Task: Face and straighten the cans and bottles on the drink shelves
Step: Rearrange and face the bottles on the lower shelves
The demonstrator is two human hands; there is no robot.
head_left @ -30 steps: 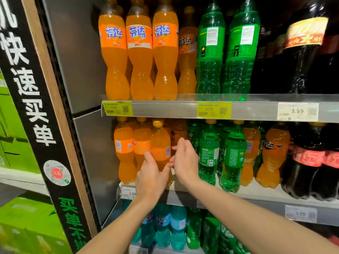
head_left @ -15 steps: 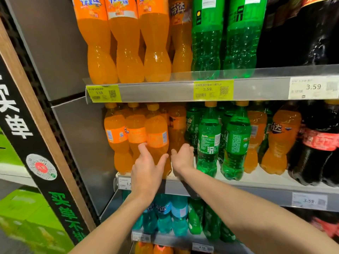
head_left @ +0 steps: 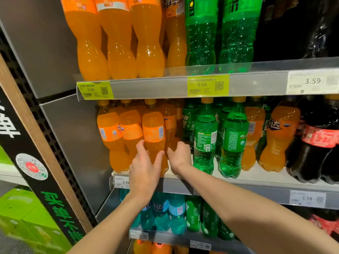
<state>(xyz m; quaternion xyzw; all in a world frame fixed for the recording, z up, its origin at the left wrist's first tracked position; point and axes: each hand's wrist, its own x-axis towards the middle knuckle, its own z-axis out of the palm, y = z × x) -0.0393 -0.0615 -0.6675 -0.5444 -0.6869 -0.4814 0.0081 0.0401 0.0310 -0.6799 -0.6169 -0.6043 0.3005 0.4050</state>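
Both hands are up at the middle shelf [head_left: 238, 180], working on the third orange bottle [head_left: 153, 132] from the left in the front row. The left hand [head_left: 145, 173] has its thumb and index finger spread around the bottle's lower waist, so it's gripping it from the front. The right hand [head_left: 180, 158] sits just to the right of that bottle with curled fingers reaching in behind it; can't really tell if it's got hold of that bottle or the one behind. The bottle stands upright at the shelf's front edge, label turned so the barcode side faces out. Two more orange bottles [head_left: 110, 132] stand to its left, and green Sprite bottles [head_left: 205, 140] to the right, then more orange and dark cola bottles [head_left: 319, 140]. Yellow price tags [head_left: 208, 85] reading 3.59 sit on the shelf rail above.
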